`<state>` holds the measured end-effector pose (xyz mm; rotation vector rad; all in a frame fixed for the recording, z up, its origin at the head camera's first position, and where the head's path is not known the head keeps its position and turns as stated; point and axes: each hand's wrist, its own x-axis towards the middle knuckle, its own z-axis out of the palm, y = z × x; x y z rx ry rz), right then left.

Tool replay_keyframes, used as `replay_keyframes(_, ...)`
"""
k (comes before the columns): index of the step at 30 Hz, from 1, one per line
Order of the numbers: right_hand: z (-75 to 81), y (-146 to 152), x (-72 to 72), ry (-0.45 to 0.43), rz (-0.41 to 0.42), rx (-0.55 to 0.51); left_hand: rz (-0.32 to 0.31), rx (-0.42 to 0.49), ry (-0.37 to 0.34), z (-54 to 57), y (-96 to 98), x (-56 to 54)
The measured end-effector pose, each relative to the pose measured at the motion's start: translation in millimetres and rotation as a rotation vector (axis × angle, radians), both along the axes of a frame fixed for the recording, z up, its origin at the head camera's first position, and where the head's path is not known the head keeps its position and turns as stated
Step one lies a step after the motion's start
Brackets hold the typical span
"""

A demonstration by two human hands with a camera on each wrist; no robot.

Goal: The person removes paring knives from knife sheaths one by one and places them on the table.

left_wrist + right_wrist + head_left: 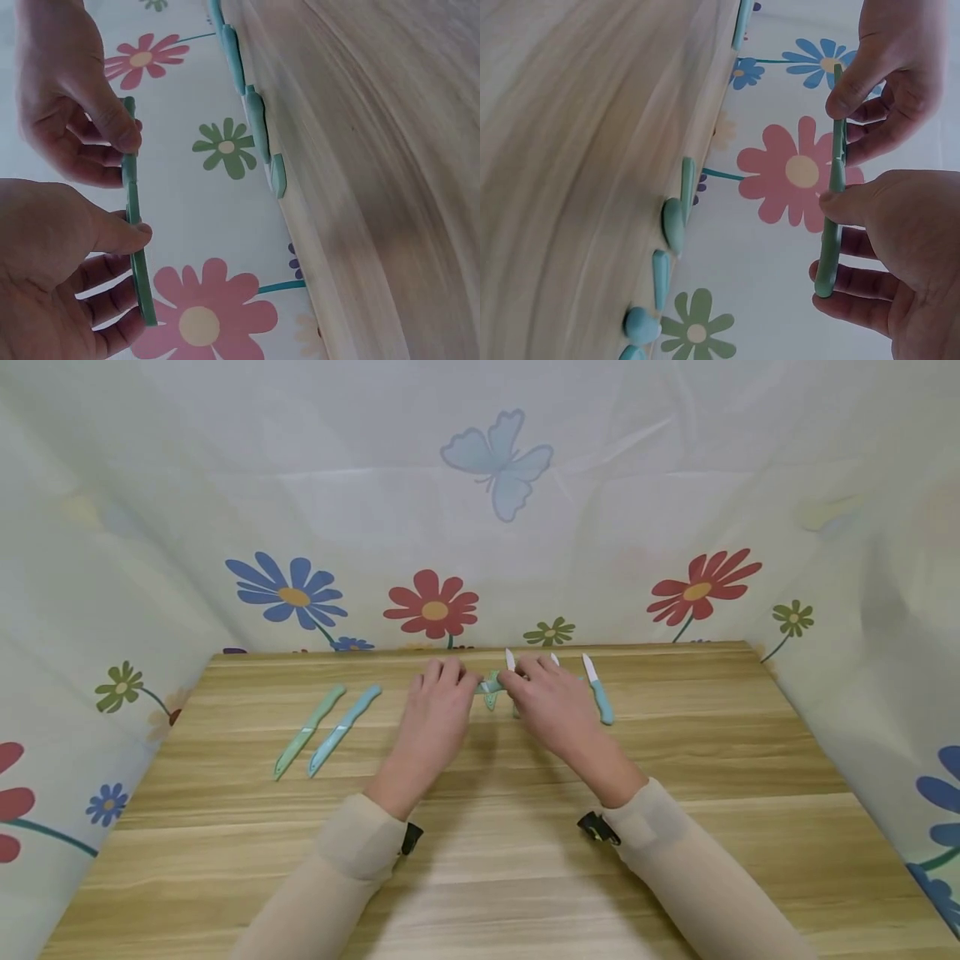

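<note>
Above the far part of the wooden table, both hands hold a small green knife in its green sheath, joined end to end. My left hand [441, 703] pinches the sheath [140, 274] between thumb and fingers. My right hand [553, 700] grips the knife's handle [831, 251] the same way. No bare blade shows between handle and sheath in the wrist views. Below the hands, a loose green sheath [491, 700] lies on the table. A bare knife with a white blade and blue handle [602, 703] lies right of my right hand, which partly hides other bare knives.
On the left of the table [480, 877] lie a green sheathed knife [307, 733] and a blue sheathed knife [342, 732], side by side and slanted. A flowered cloth [600, 527] hangs behind the table's back edge and along both sides.
</note>
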<state>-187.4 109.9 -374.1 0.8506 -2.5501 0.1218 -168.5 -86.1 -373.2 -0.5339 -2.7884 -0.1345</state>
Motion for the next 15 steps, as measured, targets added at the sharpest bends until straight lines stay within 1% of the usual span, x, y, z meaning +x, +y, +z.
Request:
replay_keyframes(4, -4.7, 6, 1.1, 0.01, 0.014, -0.037, -0.018, -0.011, 0.004, -3.8, 4.2, -1.5)
replay_keyframes(10, -11.4, 11, 0.3, 0.068, 0.054, -0.076, -0.037, 0.003, 0.028, -8.4, 8.0, -2.3)
replay_keyframes(15, -13.5, 12, 0.4, 0.074, 0.051, -0.09, -0.044, 0.018, 0.038, -10.9, 9.2, -3.6)
